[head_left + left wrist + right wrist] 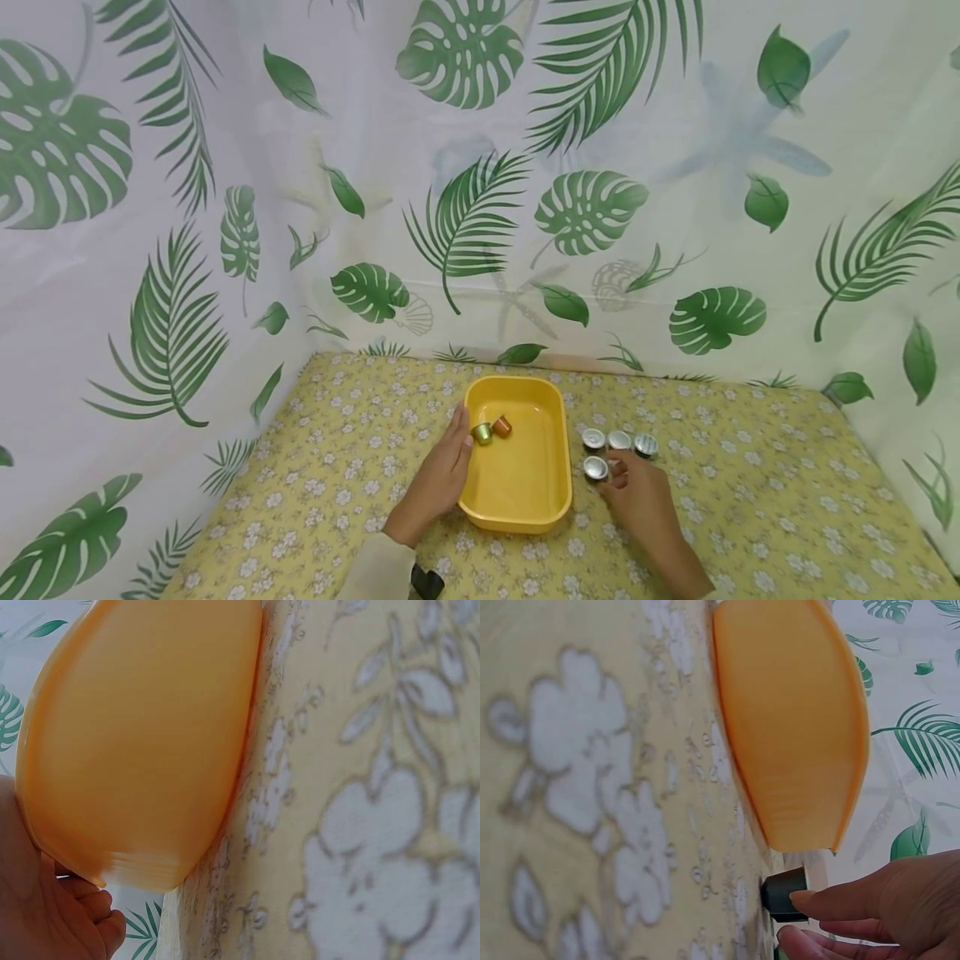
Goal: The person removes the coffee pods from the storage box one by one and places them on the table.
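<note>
A yellow plastic tray (517, 521) rests on the flowered cloth, holding a green coffee capsule (482, 433) and an orange-brown one (502, 427) in its far left part. My left hand (438, 471) holds the tray's left side at the rim; its thumb is partly hidden in the left wrist view. On the right, my right hand (637, 492) pinches a dark coffee capsule (784, 895) with a silver lid, which stands on the cloth. Its thumb touches the capsule near the lid. Beyond those fingers stand silver-lidded capsules: one at left (593, 439), one in the middle (619, 440), one at right (646, 445).
A yellow flowered cloth (765, 500) covers the table. White sheets with green leaf prints (465, 325) rise behind it and along both sides. A small black object (427, 582) shows by the left sleeve (378, 567).
</note>
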Action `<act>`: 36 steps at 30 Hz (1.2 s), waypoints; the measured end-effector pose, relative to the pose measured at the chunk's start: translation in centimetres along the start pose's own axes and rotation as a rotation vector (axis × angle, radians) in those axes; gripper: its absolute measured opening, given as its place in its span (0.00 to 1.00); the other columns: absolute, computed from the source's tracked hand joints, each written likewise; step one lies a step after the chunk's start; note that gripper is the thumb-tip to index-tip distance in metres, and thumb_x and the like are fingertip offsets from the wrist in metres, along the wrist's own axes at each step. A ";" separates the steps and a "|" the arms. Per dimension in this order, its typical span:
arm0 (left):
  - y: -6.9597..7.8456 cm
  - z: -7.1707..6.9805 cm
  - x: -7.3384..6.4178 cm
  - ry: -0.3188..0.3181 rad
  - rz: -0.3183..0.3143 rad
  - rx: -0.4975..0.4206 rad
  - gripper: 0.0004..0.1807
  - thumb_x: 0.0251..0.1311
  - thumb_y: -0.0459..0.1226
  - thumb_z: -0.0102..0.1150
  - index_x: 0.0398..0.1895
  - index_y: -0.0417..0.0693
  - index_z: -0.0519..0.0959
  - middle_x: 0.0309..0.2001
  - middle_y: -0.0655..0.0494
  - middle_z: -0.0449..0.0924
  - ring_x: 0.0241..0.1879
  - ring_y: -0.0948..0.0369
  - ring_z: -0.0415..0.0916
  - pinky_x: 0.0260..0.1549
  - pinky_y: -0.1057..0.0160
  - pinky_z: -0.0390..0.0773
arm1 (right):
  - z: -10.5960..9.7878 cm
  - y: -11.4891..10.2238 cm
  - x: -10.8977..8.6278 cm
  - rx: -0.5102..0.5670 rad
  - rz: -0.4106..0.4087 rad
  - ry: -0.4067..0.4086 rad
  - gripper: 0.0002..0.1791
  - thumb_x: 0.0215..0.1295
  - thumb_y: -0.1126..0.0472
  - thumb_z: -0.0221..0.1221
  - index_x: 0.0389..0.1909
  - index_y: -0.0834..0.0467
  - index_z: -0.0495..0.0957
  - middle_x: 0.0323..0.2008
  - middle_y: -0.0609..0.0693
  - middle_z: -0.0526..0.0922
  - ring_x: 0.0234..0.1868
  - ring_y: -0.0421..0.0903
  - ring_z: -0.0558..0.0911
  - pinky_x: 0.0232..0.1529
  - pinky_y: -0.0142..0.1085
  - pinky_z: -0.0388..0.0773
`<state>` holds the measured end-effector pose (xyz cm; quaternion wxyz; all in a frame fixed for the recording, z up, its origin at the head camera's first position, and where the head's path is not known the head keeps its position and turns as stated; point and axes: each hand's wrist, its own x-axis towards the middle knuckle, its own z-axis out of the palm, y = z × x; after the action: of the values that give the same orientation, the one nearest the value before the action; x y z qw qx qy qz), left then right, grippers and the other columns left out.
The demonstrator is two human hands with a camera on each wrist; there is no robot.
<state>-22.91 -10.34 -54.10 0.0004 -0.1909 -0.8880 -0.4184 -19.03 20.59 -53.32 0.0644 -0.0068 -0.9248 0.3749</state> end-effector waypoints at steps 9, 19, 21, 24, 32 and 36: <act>-0.1 0.0 -0.1 -0.003 0.005 -0.009 0.36 0.82 0.54 0.23 0.82 0.43 0.42 0.81 0.59 0.30 0.80 0.56 0.38 0.75 0.47 0.49 | -0.9 -1.0 -0.5 -0.028 -0.084 0.085 0.21 0.53 0.81 0.63 0.52 0.72 0.81 0.36 0.60 0.85 0.35 0.52 0.86 0.32 0.40 0.84; -0.1 0.0 0.1 0.000 -0.004 0.000 0.35 0.82 0.53 0.23 0.82 0.44 0.43 0.81 0.60 0.31 0.80 0.57 0.38 0.76 0.49 0.49 | -1.6 -2.3 -0.3 -0.058 -0.100 0.048 0.24 0.51 0.83 0.64 0.53 0.71 0.81 0.37 0.59 0.85 0.35 0.52 0.86 0.34 0.42 0.85; -0.1 0.0 0.1 0.000 -0.005 0.001 0.35 0.82 0.53 0.23 0.82 0.44 0.43 0.81 0.60 0.31 0.80 0.56 0.39 0.76 0.49 0.49 | -1.7 -2.7 -0.3 -0.055 -0.103 0.039 0.24 0.51 0.83 0.65 0.52 0.71 0.81 0.37 0.59 0.85 0.35 0.52 0.86 0.34 0.42 0.85; -0.1 0.0 0.0 -0.001 -0.005 0.001 0.35 0.82 0.53 0.23 0.82 0.44 0.43 0.81 0.60 0.31 0.80 0.56 0.39 0.75 0.48 0.49 | -1.9 -3.2 -0.5 -0.048 -0.105 0.019 0.24 0.50 0.83 0.65 0.52 0.70 0.82 0.37 0.58 0.85 0.35 0.51 0.85 0.33 0.41 0.85; 0.0 -0.1 0.0 -0.004 -0.005 0.005 0.34 0.83 0.52 0.24 0.82 0.44 0.43 0.81 0.60 0.30 0.80 0.56 0.39 0.75 0.48 0.49 | -2.2 -4.3 -0.5 -0.031 -0.080 -0.023 0.25 0.52 0.80 0.68 0.54 0.68 0.82 0.41 0.58 0.85 0.36 0.48 0.85 0.35 0.40 0.85; 0.0 -0.1 0.1 -0.006 -0.003 0.009 0.32 0.84 0.49 0.26 0.82 0.43 0.43 0.81 0.59 0.31 0.80 0.55 0.38 0.75 0.47 0.49 | -2.3 -5.0 -0.5 -0.031 -0.084 -0.032 0.24 0.54 0.77 0.70 0.55 0.67 0.81 0.42 0.58 0.86 0.36 0.47 0.84 0.35 0.40 0.85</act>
<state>-22.99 -10.41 -54.00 -0.0020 -0.1910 -0.8900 -0.4139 -18.08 18.57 -48.24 0.0650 0.0370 -0.9309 0.3575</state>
